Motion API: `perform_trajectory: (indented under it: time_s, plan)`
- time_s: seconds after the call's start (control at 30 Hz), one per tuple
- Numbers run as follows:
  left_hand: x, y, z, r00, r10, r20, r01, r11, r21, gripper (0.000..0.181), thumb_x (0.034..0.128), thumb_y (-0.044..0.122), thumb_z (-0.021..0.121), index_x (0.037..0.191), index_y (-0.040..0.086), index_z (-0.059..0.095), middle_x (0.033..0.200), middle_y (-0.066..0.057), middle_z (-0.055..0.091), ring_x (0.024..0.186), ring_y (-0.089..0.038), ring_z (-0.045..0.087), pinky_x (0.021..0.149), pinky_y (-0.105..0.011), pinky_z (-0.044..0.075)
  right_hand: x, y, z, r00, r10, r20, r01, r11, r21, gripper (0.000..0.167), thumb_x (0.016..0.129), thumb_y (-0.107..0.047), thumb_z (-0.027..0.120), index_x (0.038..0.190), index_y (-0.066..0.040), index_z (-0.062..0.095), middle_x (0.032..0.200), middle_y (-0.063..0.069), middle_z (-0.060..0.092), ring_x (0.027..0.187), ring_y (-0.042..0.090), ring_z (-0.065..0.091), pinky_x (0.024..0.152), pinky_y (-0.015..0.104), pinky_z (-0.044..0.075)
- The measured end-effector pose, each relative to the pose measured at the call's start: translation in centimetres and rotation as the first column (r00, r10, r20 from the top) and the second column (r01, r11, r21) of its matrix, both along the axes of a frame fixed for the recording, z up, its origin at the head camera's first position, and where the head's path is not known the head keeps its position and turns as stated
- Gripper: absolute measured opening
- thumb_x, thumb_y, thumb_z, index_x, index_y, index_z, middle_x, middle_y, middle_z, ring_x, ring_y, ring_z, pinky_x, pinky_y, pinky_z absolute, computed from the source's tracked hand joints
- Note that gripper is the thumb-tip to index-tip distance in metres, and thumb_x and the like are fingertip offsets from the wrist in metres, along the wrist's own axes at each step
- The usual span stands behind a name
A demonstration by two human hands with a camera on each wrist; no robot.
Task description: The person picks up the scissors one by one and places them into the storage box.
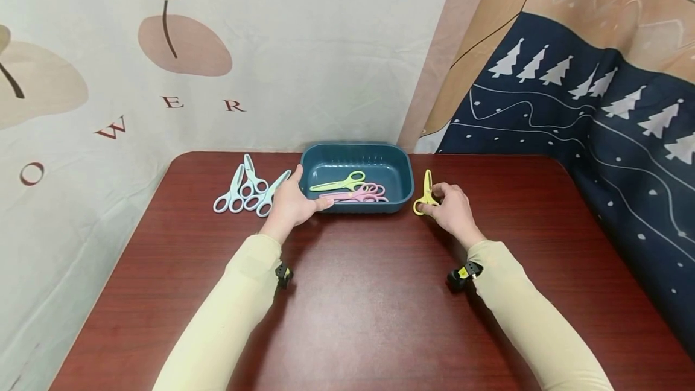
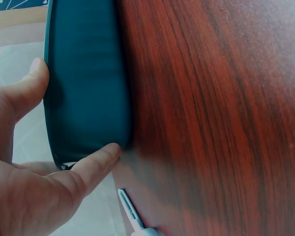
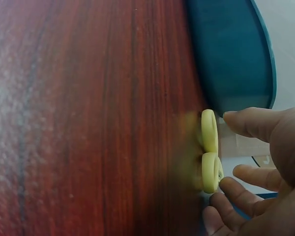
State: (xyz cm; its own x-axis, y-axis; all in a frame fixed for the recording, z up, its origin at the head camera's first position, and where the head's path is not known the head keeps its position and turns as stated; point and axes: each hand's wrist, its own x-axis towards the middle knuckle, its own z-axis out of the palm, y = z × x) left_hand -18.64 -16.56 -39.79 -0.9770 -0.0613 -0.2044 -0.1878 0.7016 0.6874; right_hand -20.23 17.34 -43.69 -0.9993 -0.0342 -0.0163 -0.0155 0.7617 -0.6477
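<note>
At its left end, a dark teal plastic box is touched by my left hand, its thumb by the front rim and its fingers along the end wall. Inside the box lie light green scissors and pink scissors; overlap hides part of the pink ones. To the box's right, yellow scissors rest on the table with their blades pointing away. Over their handles is my right hand, thumb and fingers spread to either side. The right wrist view shows the yellow handle loops between thumb and fingers.
Light blue scissors lie in a loose group left of the box, close to my left hand. A reddish-brown table carries everything. Behind its far edge hangs a printed cloth, with a dark blue tree pattern at right.
</note>
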Motion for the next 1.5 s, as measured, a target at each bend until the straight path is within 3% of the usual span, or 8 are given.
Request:
perform_trajectory:
  time_s: [0.33,0.93,1.37,1.5]
  plan:
    - [0.03,-0.12,-0.12,1.000,0.006,0.010,-0.006,1.000,0.016,0.112,0.0875,0.038,0.083,0.166,0.007,0.010,0.169,-0.021,0.023,0.155,-0.039,0.023,0.123,-0.052,0.030,0.04,-0.04,-0.27,0.997,0.000,0.080,-0.006,0.997,0.074,0.063,0.087,-0.030,0.082,0.132,0.008,0.059,0.126,0.027,0.055,0.120,0.043,0.045,0.099,0.055,0.041]
    - [0.14,0.01,0.17,1.000,0.013,0.003,-0.013,1.000,0.026,0.113,0.0868,0.037,0.084,0.166,0.007,0.011,0.169,-0.020,0.024,0.156,-0.038,0.023,0.123,-0.052,0.031,-0.27,0.14,0.17,0.993,0.017,0.119,-0.035,0.989,0.144,0.063,0.085,-0.029,0.082,0.130,0.010,0.062,0.125,0.031,0.053,0.120,0.047,0.042,0.101,0.055,0.038]
    - [0.20,0.01,0.05,1.000,0.015,0.010,-0.016,1.000,0.019,0.112,0.0873,0.038,0.083,0.166,0.006,0.011,0.168,-0.022,0.024,0.155,-0.039,0.024,0.123,-0.053,0.030,-0.30,0.26,0.33,0.991,0.010,0.131,-0.027,0.991,0.128,0.055,0.081,-0.025,0.085,0.119,0.007,0.062,0.115,0.027,0.053,0.115,0.046,0.044,0.096,0.053,0.040]
    - [0.23,0.03,0.13,1.000,0.016,0.009,-0.016,1.000,0.026,0.112,0.0873,0.037,0.084,0.166,0.006,0.011,0.169,-0.021,0.024,0.156,-0.038,0.023,0.123,-0.053,0.030,-0.41,0.39,0.26,0.992,0.012,0.127,-0.026,0.994,0.110,0.054,0.081,-0.023,0.085,0.119,0.005,0.059,0.108,0.023,0.057,0.106,0.041,0.049,0.088,0.047,0.043]
